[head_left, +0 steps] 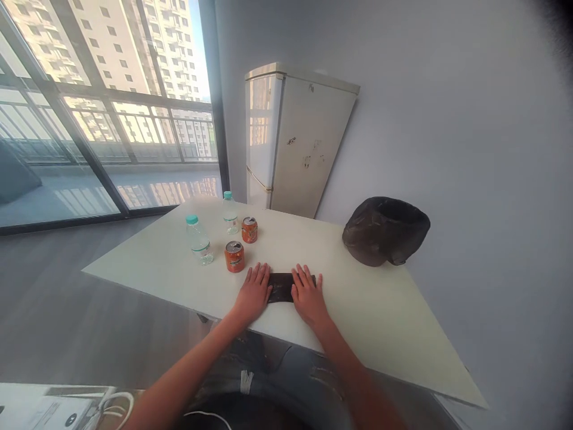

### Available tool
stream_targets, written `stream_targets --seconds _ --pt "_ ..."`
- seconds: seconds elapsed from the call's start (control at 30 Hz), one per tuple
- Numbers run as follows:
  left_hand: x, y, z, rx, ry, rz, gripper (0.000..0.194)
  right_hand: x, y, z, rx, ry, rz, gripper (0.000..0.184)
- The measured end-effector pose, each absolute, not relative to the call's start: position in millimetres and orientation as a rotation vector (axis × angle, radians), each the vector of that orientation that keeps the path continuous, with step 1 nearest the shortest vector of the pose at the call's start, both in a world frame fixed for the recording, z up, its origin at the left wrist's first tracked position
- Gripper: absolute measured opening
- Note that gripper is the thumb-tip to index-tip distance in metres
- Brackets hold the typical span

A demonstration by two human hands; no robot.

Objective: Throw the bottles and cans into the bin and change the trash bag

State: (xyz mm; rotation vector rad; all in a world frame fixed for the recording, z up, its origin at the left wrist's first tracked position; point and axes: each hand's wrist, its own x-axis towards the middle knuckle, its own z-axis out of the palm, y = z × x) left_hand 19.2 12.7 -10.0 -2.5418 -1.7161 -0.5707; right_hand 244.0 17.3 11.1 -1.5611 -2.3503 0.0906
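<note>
A folded black plastic bag (281, 288) lies flat on the white table (367, 316) in front of me. My left hand (254, 292) rests palm down on its left end, fingers stretched out. On the right end lies my right hand (308, 295), also flat with its fingers spread. Between the two hands the dark, shiny middle of the bag shows; its ends are covered by my palms. Just beyond my left hand stands an orange drink can (234, 258), upright.
A second orange can (249, 230) and two clear bottles with teal caps, one nearer (199, 242) and one farther (230, 214), stand at the left. A black bag-lined bin (385, 232) sits at the right by the wall. Behind the table is a fridge (299, 143).
</note>
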Motion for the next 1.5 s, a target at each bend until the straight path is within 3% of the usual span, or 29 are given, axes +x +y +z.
stream_targets --seconds 0.1,0.2,0.37,0.63,0.73,0.9,1.1,1.3,1.5 --pt "26 9 -10 -2.551 -1.675 -0.657 0.055 230 12 25 -1.299 -2.343 0.034 0.063" --pt "27 7 -20 -2.655 -1.642 -0.555 0.061 205 9 28 -1.167 -2.455 0.2 0.061" --pt "23 8 -36 -2.643 -1.62 -0.412 0.069 188 9 9 -1.241 -2.583 0.343 0.059" --pt "29 11 -35 -2.56 -1.646 -0.441 0.058 247 19 -10 -1.598 -2.441 0.164 0.057" --pt "29 13 -38 -2.566 -1.631 -0.46 0.058 242 15 -3 -1.514 -2.389 0.089 0.056" --pt "18 7 -30 -2.498 -1.588 -0.824 0.056 215 10 9 -0.983 -2.596 0.227 0.059" --pt "0 -12 -10 -2.356 -1.759 -1.259 0.026 216 13 2 -1.143 -2.584 0.35 0.06" --pt "4 -12 -7 -2.424 -1.789 -1.154 0.026 289 12 -3 -1.405 -2.45 0.272 0.054" --pt "8 -14 -6 -2.451 -1.808 -1.014 0.021 467 -32 -43 -1.8 -2.177 0.11 0.055"
